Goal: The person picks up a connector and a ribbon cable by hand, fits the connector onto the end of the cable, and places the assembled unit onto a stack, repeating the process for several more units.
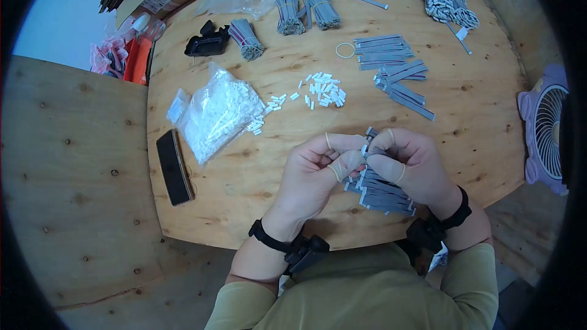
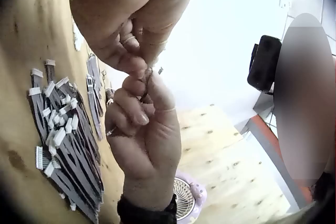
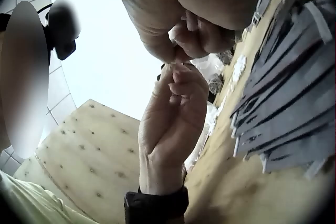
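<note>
Both hands meet fingertip to fingertip above the table's near side. My left hand (image 1: 315,168) pinches a small white connector (image 1: 365,150) with thumb and fingers. From the other side my right hand (image 1: 411,162) pinches a grey ribbon cable at the same spot, its fingers curled; the fingertips hide most of the piece. In the left wrist view a small end (image 2: 160,70) sticks out beside the touching fingertips. Under the hands lies a pile of grey cables (image 1: 385,192) with white connector ends, seen also as a fan of cables (image 3: 294,92) in the right wrist view.
Loose white connectors (image 1: 327,90) lie mid-table beside a clear bag (image 1: 223,110) of them. A phone (image 1: 174,168) is at the left edge. More cables (image 1: 385,52), tied bundles (image 1: 289,15) and a black holder (image 1: 208,41) lie farther back. A purple fan (image 1: 547,131) stands at the right.
</note>
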Tool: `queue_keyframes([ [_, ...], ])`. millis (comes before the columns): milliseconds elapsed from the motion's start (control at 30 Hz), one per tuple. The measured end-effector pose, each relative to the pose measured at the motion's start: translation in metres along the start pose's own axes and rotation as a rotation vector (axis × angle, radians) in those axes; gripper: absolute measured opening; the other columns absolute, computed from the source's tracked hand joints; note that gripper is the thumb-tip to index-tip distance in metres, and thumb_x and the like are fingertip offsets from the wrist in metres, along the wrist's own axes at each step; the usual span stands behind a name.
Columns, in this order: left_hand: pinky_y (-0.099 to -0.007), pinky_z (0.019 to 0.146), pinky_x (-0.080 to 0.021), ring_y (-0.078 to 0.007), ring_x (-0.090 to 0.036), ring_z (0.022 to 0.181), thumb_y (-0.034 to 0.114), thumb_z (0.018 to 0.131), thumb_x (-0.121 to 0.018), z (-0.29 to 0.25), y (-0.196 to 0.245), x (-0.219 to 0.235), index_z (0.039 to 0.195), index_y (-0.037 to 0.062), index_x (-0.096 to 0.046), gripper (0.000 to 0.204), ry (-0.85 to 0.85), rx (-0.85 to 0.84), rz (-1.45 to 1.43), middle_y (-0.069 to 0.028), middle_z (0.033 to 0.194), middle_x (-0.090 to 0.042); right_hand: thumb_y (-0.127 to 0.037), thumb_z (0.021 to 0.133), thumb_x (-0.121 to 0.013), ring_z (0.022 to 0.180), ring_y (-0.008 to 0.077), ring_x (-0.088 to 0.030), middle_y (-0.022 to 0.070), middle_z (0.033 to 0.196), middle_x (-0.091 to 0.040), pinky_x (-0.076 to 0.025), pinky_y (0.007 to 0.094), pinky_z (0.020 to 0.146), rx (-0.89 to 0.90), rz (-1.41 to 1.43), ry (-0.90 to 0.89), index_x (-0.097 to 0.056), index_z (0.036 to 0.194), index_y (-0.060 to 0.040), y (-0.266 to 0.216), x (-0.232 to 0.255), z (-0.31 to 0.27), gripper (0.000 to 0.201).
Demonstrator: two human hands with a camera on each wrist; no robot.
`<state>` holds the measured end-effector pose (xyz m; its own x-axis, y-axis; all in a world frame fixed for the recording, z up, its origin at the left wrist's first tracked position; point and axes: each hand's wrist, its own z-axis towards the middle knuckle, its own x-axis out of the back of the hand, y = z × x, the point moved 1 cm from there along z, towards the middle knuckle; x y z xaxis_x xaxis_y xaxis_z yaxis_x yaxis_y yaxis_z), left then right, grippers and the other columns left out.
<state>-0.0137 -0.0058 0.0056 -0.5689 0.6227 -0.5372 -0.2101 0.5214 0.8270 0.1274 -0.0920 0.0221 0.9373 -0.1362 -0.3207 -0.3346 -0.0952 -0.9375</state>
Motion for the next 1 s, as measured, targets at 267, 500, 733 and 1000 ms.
queue_keyframes([
  [267, -0.0191, 0.064, -0.044, -0.0054, -0.053, 0.071, 0.005, 0.08, -0.056, -0.0005, 0.0003, -0.0003, 0.096, 0.0007, -0.056, 0.016, -0.02, 0.001, 0.062, -0.0032, 0.083, -0.059, -0.005, 0.08, -0.054, 0.073, 0.0067, -0.054, 0.003, 0.08, -0.058, -0.045, 0.0207, 0.065, -0.036, -0.064, -0.005, -0.054, 0.088, 0.0006, 0.0018, 0.0028, -0.0018, 0.01],
  [500, -0.0195, 0.067, -0.044, -0.0053, -0.053, 0.076, 0.003, 0.08, -0.056, -0.0012, -0.0008, -0.0015, 0.096, 0.0009, -0.055, 0.016, -0.035, -0.042, 0.113, -0.0032, 0.086, -0.059, -0.008, 0.08, -0.054, 0.072, 0.0059, -0.052, 0.0027, 0.079, -0.057, -0.044, 0.0202, 0.064, -0.118, 0.098, -0.004, -0.053, 0.087, 0.0007, 0.0008, 0.0009, -0.0009, 0.011],
  [733, -0.0202, 0.069, -0.045, -0.0065, -0.055, 0.078, 0.002, 0.08, -0.055, -0.0018, -0.0023, -0.0011, 0.096, 0.0003, -0.055, 0.016, -0.036, -0.012, 0.038, -0.0041, 0.087, -0.059, -0.009, 0.08, -0.054, 0.069, 0.0047, -0.051, 0.0019, 0.076, -0.056, -0.043, 0.0194, 0.06, 0.027, -0.1, 0.031, -0.053, 0.085, 0.0008, 0.0028, -0.0006, -0.0029, 0.011],
  [1000, -0.0236, 0.064, -0.047, -0.0115, -0.058, 0.072, 0.003, 0.076, -0.06, -0.0032, 0.0001, -0.0047, 0.093, -0.0016, -0.057, 0.018, 0.03, -0.052, 0.093, -0.0087, 0.084, -0.062, -0.008, 0.08, -0.055, 0.066, 0.0038, -0.05, 0.0007, 0.074, -0.055, -0.042, 0.0197, 0.057, 0.115, -0.287, 0.058, -0.053, 0.082, 0.0, -0.0018, -0.0011, -0.0035, 0.009],
])
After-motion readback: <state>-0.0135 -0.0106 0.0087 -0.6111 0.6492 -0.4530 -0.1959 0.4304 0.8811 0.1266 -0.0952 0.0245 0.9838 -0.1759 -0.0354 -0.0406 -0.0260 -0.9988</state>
